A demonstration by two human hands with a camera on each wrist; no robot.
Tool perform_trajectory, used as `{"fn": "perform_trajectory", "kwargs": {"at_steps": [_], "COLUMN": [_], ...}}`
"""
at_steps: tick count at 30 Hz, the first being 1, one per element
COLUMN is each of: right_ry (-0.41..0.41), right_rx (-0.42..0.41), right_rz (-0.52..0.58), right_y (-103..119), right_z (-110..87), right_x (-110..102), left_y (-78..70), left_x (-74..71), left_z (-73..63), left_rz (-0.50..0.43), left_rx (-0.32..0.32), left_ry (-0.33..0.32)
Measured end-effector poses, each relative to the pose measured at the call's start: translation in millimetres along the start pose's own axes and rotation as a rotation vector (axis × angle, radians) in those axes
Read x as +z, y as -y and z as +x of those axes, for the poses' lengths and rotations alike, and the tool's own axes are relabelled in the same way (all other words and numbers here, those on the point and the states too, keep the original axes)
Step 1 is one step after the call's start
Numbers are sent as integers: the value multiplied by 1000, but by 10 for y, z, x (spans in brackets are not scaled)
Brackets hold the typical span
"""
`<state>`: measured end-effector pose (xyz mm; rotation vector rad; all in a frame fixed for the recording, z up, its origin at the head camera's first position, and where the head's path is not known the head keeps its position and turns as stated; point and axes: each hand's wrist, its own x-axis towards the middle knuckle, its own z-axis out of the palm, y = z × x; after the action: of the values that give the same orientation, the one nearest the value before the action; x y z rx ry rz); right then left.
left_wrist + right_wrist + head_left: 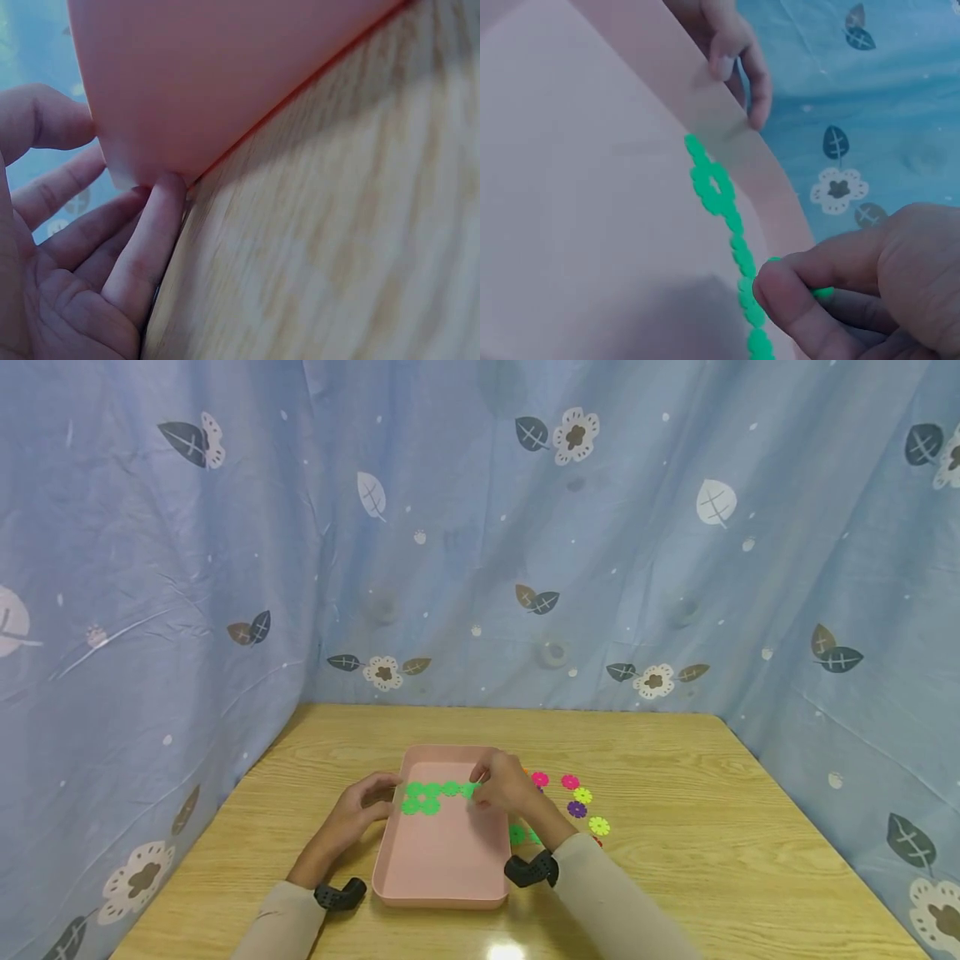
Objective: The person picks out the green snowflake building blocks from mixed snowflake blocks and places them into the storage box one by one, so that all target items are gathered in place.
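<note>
A pink rectangular tray (448, 872) lies on the table with several green flower-shaped plastic discs (430, 807) inside it. These form a row across the tray, with a small ring at its left end. Over the row's right end, my right hand (508, 787) pinches a green disc (823, 292) between thumb and fingers, which cover most of it. At the tray's left side is my left hand (351, 814), its fingertips touching the outside of the wall and rim. Its fingers (154, 244) are fairly straight in the left wrist view.
Right of the tray, loose discs lie on the wooden table (720, 852): green ones (517, 834), pink ones (570, 782), yellow ones (599, 826) and a purple one (577, 809). My right forearm partly hides them. A blue patterned curtain (480, 527) hangs around the table.
</note>
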<state>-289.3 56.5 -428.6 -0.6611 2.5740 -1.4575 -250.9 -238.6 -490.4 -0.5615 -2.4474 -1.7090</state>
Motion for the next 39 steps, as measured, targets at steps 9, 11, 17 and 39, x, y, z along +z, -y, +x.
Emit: {"fn": "perform_trajectory", "kwargs": {"at_steps": [9,11,17,39], "right_ry": [-21,-19,31,28], "right_rx": [18,5,-17,48], "right_rz": [-49,-101,-103,-43], "right_y": [-4,11,25,63], "right_z": [15,27,56,48], "right_x": [102,117,186,307], "left_y": [-6,-7,11,13], "left_x": [-3,-6,-5,10], "left_z": [2,-1,3,10], "left_rz": [7,16,7,-14], "left_rx": [-18,-18,-3,-6], "left_ry": [-8,-14,-15,-12]}}
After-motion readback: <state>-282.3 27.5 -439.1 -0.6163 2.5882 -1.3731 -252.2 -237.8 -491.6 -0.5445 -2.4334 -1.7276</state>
